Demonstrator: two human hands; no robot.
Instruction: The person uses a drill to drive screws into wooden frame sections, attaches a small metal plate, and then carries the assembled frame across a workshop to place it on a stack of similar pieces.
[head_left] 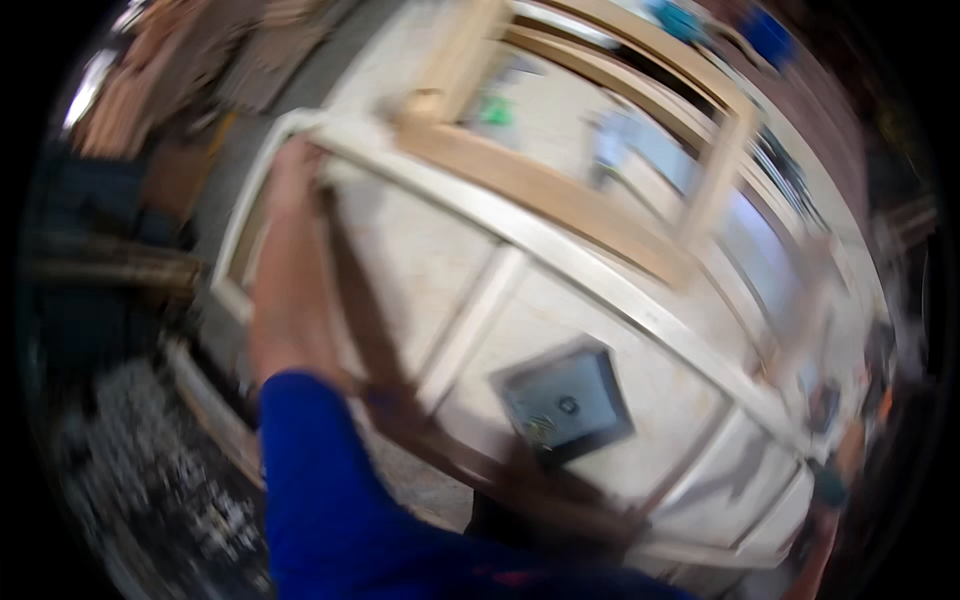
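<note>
White ladder-like frame [545, 245], slanting over the tabletop [375, 75] from its left edge toward its right end, with one end jutting past that left edge; cannot tell whether resting flat or slightly lifted. Far left, off the tabletop, stacked boards [160, 75]. At the frame's left end, left hand [298, 160] apparently closed around the corner, with fingers too blurred to make out, above a blue sleeve [325, 470]. Next along, a pale crossbar [470, 325] seemingly joined between the rails, with more toward the right; so, as a judgement, basic assembly largely done. White along the far rail, but brownish along the apparent near rail [440, 445], perhaps only from shadow, so cannot tell how complete in finish. Within the middle opening, toward the tabletop's near edge, a grey box-like thing [585, 385] with a round dark mark. Beyond the far rail, toward the tabletop's far edge, a light-wood frame [560, 197], joined at the visible corners yet seemingly bare of finish. By the white frame's right end, right hand [850, 450] beside a dark green patch [828, 487]; too blurred to tell whether gripping or open. Left to do, by judgement: settling of the white frame's place.
</note>
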